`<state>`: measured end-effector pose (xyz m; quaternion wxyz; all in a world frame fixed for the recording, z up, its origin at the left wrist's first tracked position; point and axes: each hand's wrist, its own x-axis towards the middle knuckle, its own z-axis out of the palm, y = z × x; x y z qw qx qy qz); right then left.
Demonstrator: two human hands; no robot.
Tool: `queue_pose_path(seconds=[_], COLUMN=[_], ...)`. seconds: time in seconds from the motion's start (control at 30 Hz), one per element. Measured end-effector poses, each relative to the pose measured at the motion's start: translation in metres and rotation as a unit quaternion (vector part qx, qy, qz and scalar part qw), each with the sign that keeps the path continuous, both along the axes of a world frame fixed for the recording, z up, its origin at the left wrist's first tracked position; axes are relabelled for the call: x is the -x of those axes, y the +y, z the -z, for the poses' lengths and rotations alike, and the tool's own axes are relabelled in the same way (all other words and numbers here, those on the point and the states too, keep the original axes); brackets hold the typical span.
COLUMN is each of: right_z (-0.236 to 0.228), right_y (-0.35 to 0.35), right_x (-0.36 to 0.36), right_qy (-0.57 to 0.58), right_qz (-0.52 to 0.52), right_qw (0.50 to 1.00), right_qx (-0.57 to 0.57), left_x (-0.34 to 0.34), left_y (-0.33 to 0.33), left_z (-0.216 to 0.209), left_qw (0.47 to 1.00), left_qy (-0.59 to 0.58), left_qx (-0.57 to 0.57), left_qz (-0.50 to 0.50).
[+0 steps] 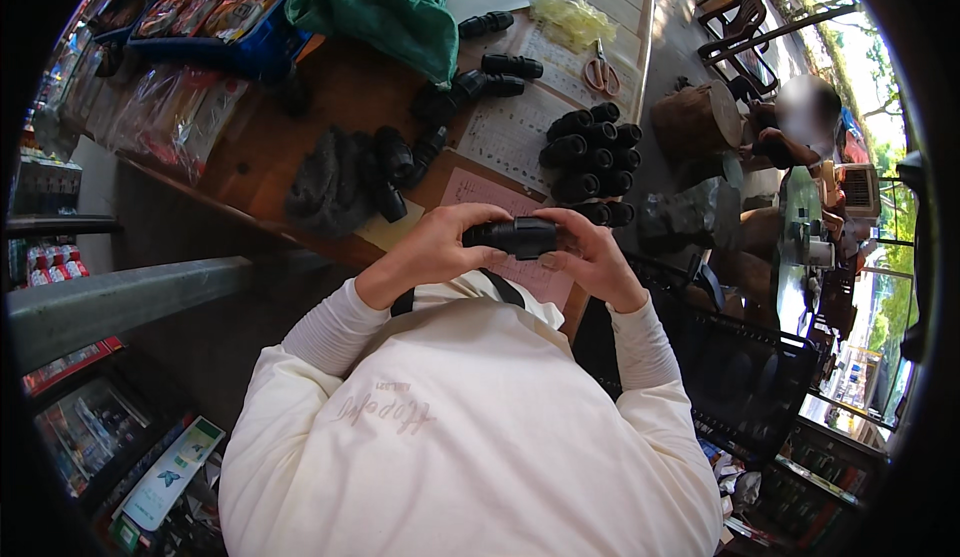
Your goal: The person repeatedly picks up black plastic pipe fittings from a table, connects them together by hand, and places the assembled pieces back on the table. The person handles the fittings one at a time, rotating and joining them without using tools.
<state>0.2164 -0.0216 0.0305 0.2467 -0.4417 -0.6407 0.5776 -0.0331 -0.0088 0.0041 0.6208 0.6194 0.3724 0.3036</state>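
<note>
In front of my chest I hold a black ribbed cylinder that looks like a pipe coupling [520, 237], lying crosswise over the table's near edge. My left hand [432, 245] is closed round its left end, thumb below and fingers above. On its right end my right hand [592, 253] grips with thumb and fingertips. Just beyond the right hand, similar black couplings [592, 159] stand in a close group. More loose black pieces [393, 157] lie past my left hand, beside a dark grey cloth-like heap [332, 182]. A pink printed sheet [482, 191] lies partly under my hands.
Orange-handled scissors [602, 73] and yellowish plastic strips [570, 23] lie on the far right of the brown table [262, 147]. Green sacking [390, 7] and a blue crate [250, 52] are at far left. A grey metal bar [130, 295] crosses at left. A person sits at right.
</note>
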Motion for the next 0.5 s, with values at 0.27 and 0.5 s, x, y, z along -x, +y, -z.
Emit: queue_pose_path(seconds=[0.27,0.5], right_z=[-0.001,0.01], right_y=[0.003,0.005], right_x=[-0.002,-0.005], right_qy=[-0.049,-0.095], right_qz=[0.003,0.055], right_qw=[0.999,0.992], right_qx=[0.001,0.068], left_x=[0.0,-0.002], left_y=[0.002,0.003], left_z=[-0.006,-0.011], left_qw=[0.994,0.993], left_qy=[0.076,0.089], left_qx=[-0.078,-0.079], left_qz=[0.006,0.011])
